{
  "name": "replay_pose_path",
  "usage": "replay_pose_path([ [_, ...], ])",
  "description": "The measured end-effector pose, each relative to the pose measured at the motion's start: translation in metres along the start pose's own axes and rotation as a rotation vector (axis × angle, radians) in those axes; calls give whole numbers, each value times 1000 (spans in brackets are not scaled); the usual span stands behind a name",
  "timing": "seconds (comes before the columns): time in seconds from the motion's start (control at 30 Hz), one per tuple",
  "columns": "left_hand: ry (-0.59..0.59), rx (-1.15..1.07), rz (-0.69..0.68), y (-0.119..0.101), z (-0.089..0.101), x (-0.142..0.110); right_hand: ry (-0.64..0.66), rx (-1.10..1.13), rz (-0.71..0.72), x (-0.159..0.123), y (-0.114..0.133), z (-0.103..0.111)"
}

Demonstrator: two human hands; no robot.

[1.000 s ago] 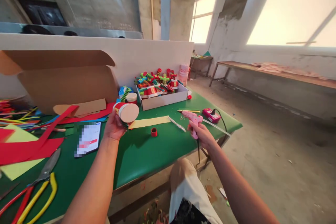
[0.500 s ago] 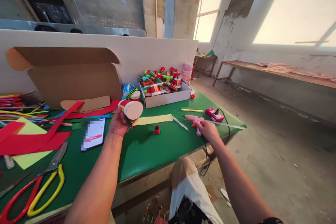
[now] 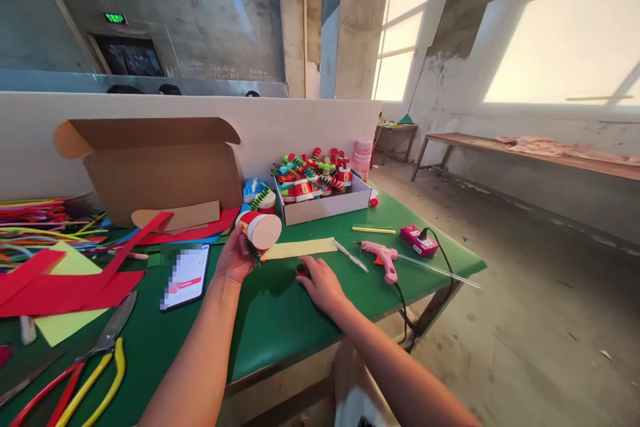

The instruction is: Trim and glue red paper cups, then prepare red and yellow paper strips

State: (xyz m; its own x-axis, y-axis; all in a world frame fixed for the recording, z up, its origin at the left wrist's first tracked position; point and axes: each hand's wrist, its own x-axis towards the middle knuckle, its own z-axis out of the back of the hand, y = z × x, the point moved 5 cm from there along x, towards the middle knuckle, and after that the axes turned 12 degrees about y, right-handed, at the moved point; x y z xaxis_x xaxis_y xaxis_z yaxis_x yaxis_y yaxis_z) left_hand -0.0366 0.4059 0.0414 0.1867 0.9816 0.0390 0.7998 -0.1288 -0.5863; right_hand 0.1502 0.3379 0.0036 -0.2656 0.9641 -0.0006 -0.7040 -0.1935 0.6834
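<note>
My left hand (image 3: 235,257) is wrapped round a red and white paper cup (image 3: 263,229), whose pale round end faces me. Green folded-paper springs stick out from the cup. Over the table, the fingers of my right hand (image 3: 320,280) close on a small dark red paper ring (image 3: 302,270), partly hidden by them. To the right, the pink glue gun (image 3: 383,257) lies on the green table with a clear glue stick out of its back. A yellow paper strip (image 3: 300,248) and a white pen (image 3: 351,256) lie beyond my right hand.
A white box (image 3: 330,205) full of colourful paper figures stands at the back. Left are an open cardboard box (image 3: 165,177), a phone (image 3: 185,277), red paper (image 3: 75,293) and large scissors (image 3: 107,333). A pink power socket (image 3: 418,241) with a cord sits near the right edge.
My right hand has put the glue gun down on the table and moved left to the paper ring. My left hand still holds the cup. The view has shifted slightly.
</note>
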Motion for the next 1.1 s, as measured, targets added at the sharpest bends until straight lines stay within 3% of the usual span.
replay_pose_path([
  [0.1,9,-11,-4,2,5,4,-81,311,125,17,3,-1],
  [0.2,71,-35,-56,0,11,10,-77,648,284,51,23,6],
  [0.3,131,-46,-112,-6,17,14,-138,828,449,76,45,14],
  [0.43,28,-43,-179,-15,29,17,-163,960,492,83,44,12],
  [0.67,-104,0,-167,-12,35,17,-173,951,509,71,33,21],
  [0.9,-76,57,-152,-5,34,17,-230,839,589,61,39,33],
  [1.1,-57,133,-158,-4,33,17,-274,712,509,61,37,29],
])
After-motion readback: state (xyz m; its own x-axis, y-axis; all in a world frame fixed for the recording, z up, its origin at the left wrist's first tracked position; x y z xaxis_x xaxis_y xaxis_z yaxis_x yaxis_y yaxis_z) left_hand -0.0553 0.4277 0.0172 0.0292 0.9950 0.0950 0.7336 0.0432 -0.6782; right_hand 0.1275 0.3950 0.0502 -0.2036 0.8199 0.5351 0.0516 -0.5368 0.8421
